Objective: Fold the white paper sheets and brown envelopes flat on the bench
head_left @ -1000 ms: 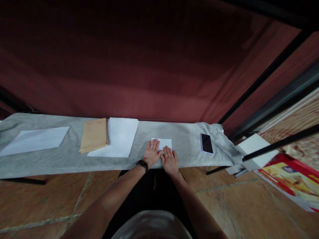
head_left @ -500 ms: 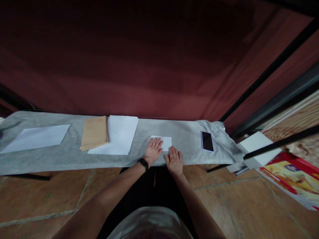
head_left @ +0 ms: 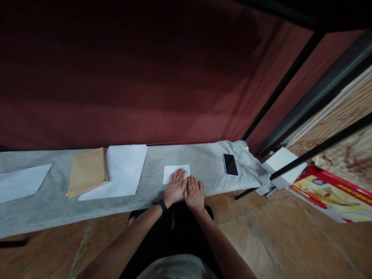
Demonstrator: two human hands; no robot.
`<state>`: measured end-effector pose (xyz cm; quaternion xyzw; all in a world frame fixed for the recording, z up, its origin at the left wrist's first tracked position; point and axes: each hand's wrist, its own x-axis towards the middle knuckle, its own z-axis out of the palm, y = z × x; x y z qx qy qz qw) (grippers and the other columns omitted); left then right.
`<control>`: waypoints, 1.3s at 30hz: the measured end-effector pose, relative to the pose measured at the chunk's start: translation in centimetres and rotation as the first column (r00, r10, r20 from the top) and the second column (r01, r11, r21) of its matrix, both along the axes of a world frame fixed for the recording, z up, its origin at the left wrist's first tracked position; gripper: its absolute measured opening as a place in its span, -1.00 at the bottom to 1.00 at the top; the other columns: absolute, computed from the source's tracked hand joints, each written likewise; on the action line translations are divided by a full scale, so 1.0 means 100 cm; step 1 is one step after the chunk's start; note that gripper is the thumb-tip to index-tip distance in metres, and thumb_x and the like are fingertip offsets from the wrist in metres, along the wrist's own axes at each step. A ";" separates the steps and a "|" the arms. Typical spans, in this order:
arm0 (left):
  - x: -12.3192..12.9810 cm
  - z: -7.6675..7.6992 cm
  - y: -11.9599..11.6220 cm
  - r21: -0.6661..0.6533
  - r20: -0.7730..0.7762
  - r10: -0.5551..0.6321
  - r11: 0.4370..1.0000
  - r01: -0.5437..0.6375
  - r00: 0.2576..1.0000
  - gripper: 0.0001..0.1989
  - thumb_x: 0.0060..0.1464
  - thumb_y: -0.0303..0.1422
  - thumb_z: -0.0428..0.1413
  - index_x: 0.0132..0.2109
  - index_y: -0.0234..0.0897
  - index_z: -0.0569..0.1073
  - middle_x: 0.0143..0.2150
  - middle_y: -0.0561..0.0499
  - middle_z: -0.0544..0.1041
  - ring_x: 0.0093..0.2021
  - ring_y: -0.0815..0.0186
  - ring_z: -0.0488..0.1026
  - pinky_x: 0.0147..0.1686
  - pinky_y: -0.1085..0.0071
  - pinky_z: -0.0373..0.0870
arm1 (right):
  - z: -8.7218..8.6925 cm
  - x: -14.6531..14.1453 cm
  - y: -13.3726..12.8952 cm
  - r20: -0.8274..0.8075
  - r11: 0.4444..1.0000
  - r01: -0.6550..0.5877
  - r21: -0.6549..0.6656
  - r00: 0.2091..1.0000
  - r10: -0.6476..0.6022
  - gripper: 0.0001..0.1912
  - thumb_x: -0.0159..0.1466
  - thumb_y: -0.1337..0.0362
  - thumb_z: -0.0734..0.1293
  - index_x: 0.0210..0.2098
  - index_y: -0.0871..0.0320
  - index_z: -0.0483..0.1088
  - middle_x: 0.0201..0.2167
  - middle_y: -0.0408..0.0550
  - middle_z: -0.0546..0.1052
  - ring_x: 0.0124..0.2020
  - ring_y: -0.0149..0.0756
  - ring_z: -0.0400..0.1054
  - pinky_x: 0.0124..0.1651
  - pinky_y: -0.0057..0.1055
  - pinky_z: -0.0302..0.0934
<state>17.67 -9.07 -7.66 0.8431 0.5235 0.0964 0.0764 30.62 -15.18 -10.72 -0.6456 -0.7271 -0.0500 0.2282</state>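
A small white sheet of paper (head_left: pixel 168 174), rectangular, lies flat on the grey cloth that covers the narrow table (head_left: pixel 157 159). My left hand (head_left: pixel 176 188), with a dark band on its wrist, rests palm down with fingers stretched over the paper's right part and near edge. Close beside it, my right hand (head_left: pixel 194 192) is also flat and palm down, its fingertips at the paper's near right corner. Both hands are open, and the thumbs nearly touch. The fingers hide part of the paper.
Left of my hands, a stack of brown envelopes (head_left: pixel 87 170) overlaps large white sheets (head_left: pixel 128 166). Another white sheet (head_left: pixel 23 180) lies farther left. A phone (head_left: pixel 231 164) lies to the right. Beyond the table's right end are a white box (head_left: pixel 283 166) and a red-yellow carton (head_left: pixel 328 192).
My left hand has shifted down and right across the paper, and my right hand has come close beside it. The view has turned slightly to the right.
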 end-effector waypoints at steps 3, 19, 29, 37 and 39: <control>0.021 0.003 0.006 -0.050 0.008 -0.042 0.998 0.042 0.999 -0.42 0.38 -0.25 -0.31 0.43 -0.34 0.15 0.49 -0.12 0.13 0.50 0.17 -0.04 0.44 0.08 -0.09 | -0.001 0.000 0.000 0.001 1.000 -0.002 -0.006 1.000 0.002 -0.44 0.43 0.21 0.18 0.36 0.31 0.22 0.33 0.21 0.32 0.36 0.01 0.15 0.40 0.02 -0.12; -0.060 -0.014 -0.002 0.130 -0.028 0.197 0.973 -0.192 0.980 -0.32 0.33 -0.10 -0.18 0.41 -0.48 0.16 0.45 -0.29 0.16 0.46 0.07 0.08 0.41 0.05 0.00 | -0.002 -0.004 0.002 -0.008 0.999 0.038 0.038 0.999 -0.038 -0.44 0.48 0.12 0.15 0.39 0.25 0.17 0.34 0.15 0.31 0.35 -0.06 0.17 0.41 -0.02 -0.15; -0.078 0.008 0.005 0.039 -0.230 -0.106 0.992 0.118 0.967 -0.45 0.18 -0.61 -0.17 0.25 -0.35 0.41 0.31 -0.27 0.41 0.35 0.14 0.30 0.30 0.15 0.29 | 0.001 -0.008 0.005 -0.010 0.998 0.058 0.040 0.998 -0.058 -0.45 0.45 0.12 0.20 0.34 0.23 0.25 0.31 0.16 0.36 0.31 -0.02 0.23 0.39 0.00 -0.06; -0.064 0.037 0.008 0.013 -0.257 -0.122 0.991 0.130 0.959 -0.44 0.08 -0.71 -0.16 0.15 -0.38 0.47 0.20 -0.30 0.50 0.22 0.11 0.45 0.17 0.16 0.41 | 0.004 -0.007 0.004 -0.110 0.998 0.045 0.047 0.993 -0.039 -0.48 0.42 0.15 0.23 0.31 0.20 0.30 0.29 0.14 0.38 0.31 -0.04 0.23 0.39 0.00 -0.05; -0.066 0.047 0.010 0.010 -0.182 -0.079 0.997 0.082 0.980 -0.54 0.12 -0.65 -0.13 0.03 -0.34 0.52 0.10 -0.24 0.57 0.14 0.13 0.51 0.16 0.17 0.40 | 0.008 -0.003 0.006 -0.196 0.999 0.035 0.034 0.980 -0.028 -0.50 0.38 0.22 0.27 0.29 0.16 0.32 0.29 0.11 0.39 0.30 -0.07 0.25 0.39 -0.01 -0.02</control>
